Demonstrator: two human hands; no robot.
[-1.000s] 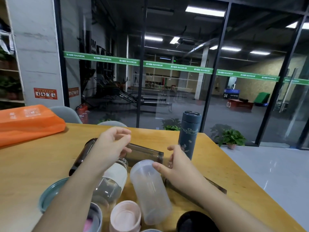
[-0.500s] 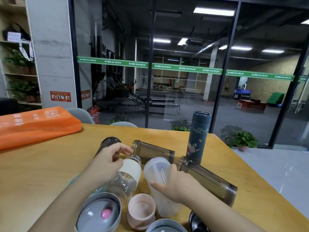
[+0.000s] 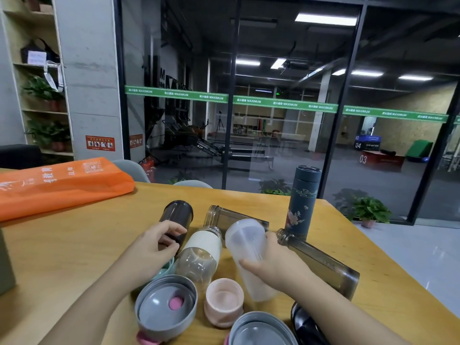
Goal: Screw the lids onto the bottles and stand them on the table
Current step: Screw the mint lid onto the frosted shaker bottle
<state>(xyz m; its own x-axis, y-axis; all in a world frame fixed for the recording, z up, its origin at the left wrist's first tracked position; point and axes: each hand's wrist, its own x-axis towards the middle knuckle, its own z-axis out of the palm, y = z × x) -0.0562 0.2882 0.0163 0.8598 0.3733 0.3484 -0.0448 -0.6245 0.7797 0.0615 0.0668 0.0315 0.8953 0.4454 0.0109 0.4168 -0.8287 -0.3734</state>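
Both hands settle onto lying bottles amid loose lids.

Nearest, the grey lid (image 3: 166, 303) and pink lid (image 3: 223, 301) lie open side up, ready to pick. Beyond the pink lid, the right hand (image 3: 278, 271) grips the frosted bottle (image 3: 249, 255), likely to lift it; half a second ago its fingers lay looser. The left hand (image 3: 151, 247) curls around the dark bottle (image 3: 177, 215). Farthest, the blue flask (image 3: 302, 200) stands capped on the counter (image 3: 62, 245).
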